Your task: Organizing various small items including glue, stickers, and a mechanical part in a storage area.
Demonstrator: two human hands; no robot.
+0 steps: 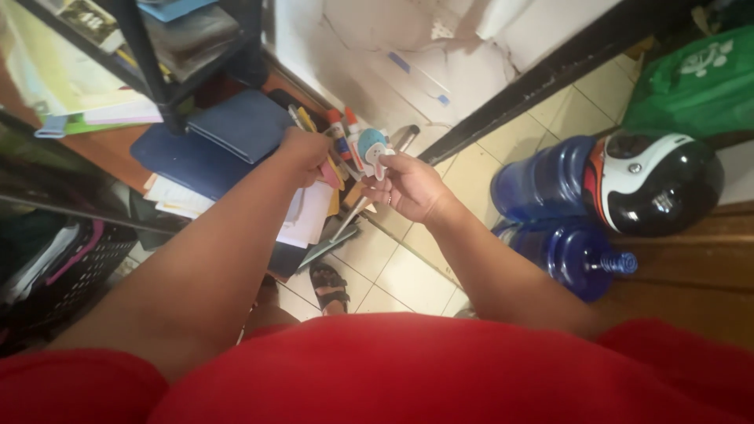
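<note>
My right hand [412, 187] holds a small flat white piece with a blue round patch [372, 149], pinched between thumb and fingers above the desk's edge. My left hand [302, 153] reaches over the cluttered wooden desk [110, 149] and closes on a pink item [330, 174] among the pens and markers [339, 133]; its fingers are partly hidden. Dark blue folders [236, 129] lie just left of that hand, on a stack of loose papers [310, 216].
A black metal shelf [149, 55] with books and papers stands on the desk. A black basket [71, 271] sits at the left. On the tiled floor lie two blue water jugs [542, 188], a black, white and red helmet [660, 180] and a green bag [699, 86]. A sandalled foot [330, 286] shows below.
</note>
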